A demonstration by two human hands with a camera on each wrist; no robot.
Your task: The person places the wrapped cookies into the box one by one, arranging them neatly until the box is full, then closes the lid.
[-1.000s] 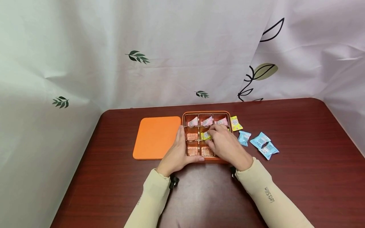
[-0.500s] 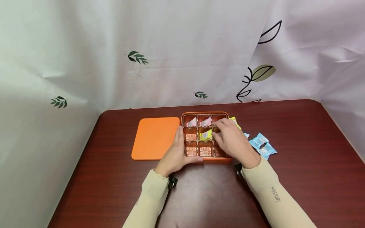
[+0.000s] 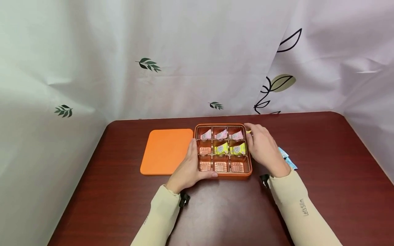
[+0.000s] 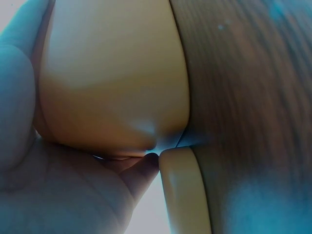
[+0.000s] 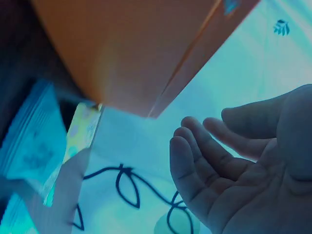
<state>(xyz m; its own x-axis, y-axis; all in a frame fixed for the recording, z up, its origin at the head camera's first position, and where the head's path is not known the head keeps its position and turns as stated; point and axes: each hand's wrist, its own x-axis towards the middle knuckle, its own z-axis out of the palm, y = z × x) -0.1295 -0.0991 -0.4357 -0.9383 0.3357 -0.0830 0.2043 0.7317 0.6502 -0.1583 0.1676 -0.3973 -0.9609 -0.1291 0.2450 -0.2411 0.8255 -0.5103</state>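
Observation:
My left hand (image 3: 187, 167) braces the near left corner of an orange box (image 3: 234, 176), straight fingers along its side and thumb along the front. Inside is a divided tray: three pink wrapped candies (image 3: 220, 134) fill the back row. Two yellow wrapped candies (image 3: 238, 149) lie in the middle and right compartments of the middle row. Off the box's right side, my right hand (image 3: 263, 147) hovers with nothing in its loosely bent fingers (image 5: 183, 151). Near its fingertips a loose yellow candy (image 3: 248, 132) shows partly, the rest hidden by the hand.
An orange lid (image 3: 167, 150) lies flat against the box's left side. Blue wrapped candies (image 3: 290, 163) rest on the dark red table (image 3: 323, 150), partly behind my right forearm. A pale curtain (image 3: 184, 85) hangs behind the table's far edge.
My right hand has let go of a yellow candy in the middle row's right compartment, then moved right, out of the box. The left hand has stayed at the corner.

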